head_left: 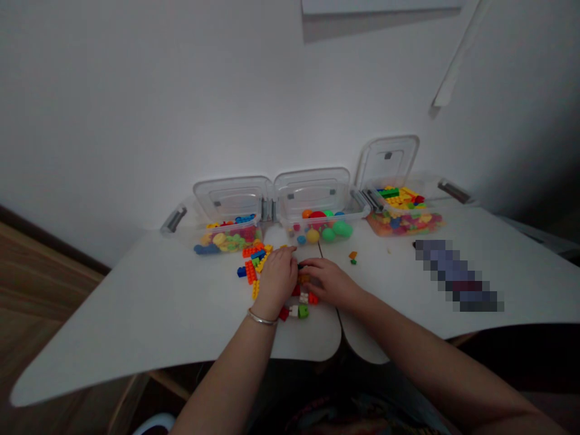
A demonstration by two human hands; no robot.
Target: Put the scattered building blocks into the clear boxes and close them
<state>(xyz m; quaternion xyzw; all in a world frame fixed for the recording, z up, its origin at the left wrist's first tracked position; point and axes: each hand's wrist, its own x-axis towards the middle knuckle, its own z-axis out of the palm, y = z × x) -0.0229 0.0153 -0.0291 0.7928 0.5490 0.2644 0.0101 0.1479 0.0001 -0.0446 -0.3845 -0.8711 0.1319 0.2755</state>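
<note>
Both hands work close together over a loose pile of toy building bricks (251, 272) on a white table (190, 314). My left hand (277, 275), with a bangle (263, 318) at the wrist, is curled over the pile's middle; its fingertips and whatever they grip are hidden. Facing it from the right, my right hand (333, 281) has bent fingers around a spot with dark and orange pieces, too small to make out. Nearer me lie a green brick (303, 312) and a white brick (293, 310). Orange, yellow and blue bricks spread to the left.
Three clear plastic boxes with raised lids stand along the wall: a left box (185, 238) of coloured pieces, a middle box (317, 219) of round toys, a right box (435, 208) of bricks. Small pieces (353, 256) and a blurred-out object (455, 275) lie right. A seam splits the table.
</note>
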